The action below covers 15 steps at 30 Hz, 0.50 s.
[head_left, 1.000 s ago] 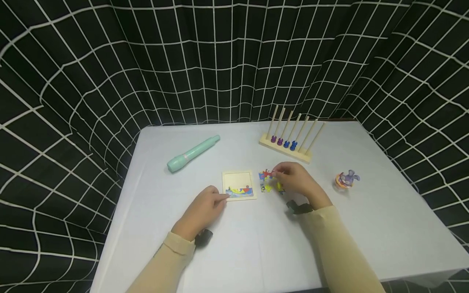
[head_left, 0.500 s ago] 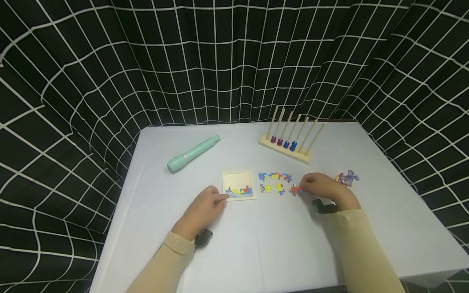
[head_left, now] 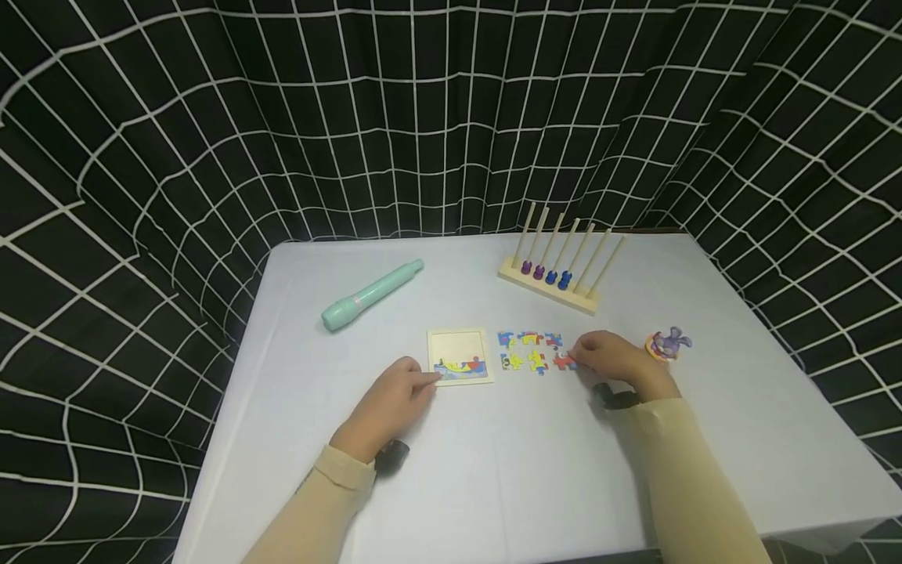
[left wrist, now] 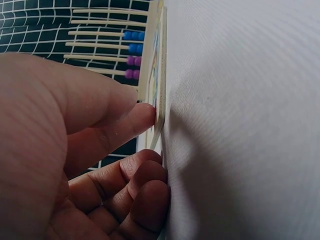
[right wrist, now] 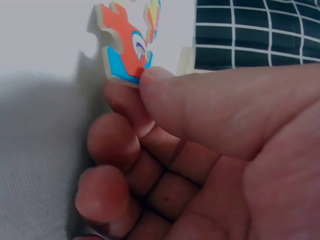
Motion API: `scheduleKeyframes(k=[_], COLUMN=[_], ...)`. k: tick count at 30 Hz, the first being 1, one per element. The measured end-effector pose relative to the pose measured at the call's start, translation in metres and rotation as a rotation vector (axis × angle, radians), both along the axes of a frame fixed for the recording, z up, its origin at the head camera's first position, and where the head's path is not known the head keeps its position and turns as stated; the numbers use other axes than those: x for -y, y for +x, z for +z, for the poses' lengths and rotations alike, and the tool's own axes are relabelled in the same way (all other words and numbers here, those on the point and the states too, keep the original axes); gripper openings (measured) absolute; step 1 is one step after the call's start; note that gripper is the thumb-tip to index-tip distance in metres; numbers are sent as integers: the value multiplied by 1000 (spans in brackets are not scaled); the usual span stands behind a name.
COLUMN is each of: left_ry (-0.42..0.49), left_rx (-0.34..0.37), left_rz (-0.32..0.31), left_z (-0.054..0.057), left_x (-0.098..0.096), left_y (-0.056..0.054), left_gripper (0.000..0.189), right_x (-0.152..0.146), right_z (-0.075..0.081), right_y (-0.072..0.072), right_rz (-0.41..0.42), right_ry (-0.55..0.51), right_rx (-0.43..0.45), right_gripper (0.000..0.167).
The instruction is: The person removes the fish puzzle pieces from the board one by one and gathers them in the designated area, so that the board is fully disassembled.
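Observation:
My right hand (head_left: 616, 363) pinches a red and blue jigsaw piece (right wrist: 127, 45) with a printed eye between thumb and index finger, low over the white table. Its other fingers curl near the cloth. Several loose jigsaw pieces (head_left: 538, 362) lie in two rows to its left; the held piece is at the right end of the nearer row. A square wooden puzzle tray (head_left: 456, 345) has a yellow, red and blue picture along its near part. My left hand (head_left: 395, 399) rests its index finger on the tray's near left corner, thumb alongside, other fingers bent by the table.
Behind the pieces stands a wooden bead rack (head_left: 550, 291) with upright rods and purple and blue beads. A mint-green microphone-shaped toy (head_left: 369, 296) lies at the back left. Right of my right hand sits a small purple and orange rabbit-eared toy (head_left: 665, 345).
My right hand carried the red piece rightward from over the other pieces, then slightly back left to the end of the nearer row. My left hand and the tray stayed put.

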<state>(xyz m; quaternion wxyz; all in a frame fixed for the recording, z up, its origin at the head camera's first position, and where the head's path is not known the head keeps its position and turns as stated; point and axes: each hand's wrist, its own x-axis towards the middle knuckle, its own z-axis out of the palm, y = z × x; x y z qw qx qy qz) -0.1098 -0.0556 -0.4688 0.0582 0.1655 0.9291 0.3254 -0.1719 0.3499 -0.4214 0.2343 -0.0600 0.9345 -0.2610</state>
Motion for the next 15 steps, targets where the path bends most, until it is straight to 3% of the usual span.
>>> scheduleKeyframes(k=[15], left_ry=[9], left_rx=[7], left_rz=[-2], left_z=[2], left_x=[0], left_y=[0], left_gripper=[32], right_x=[12], right_z=[5], right_y=[0], right_rz=[-85], right_ry=[97], right_rx=[14], right_gripper=[32])
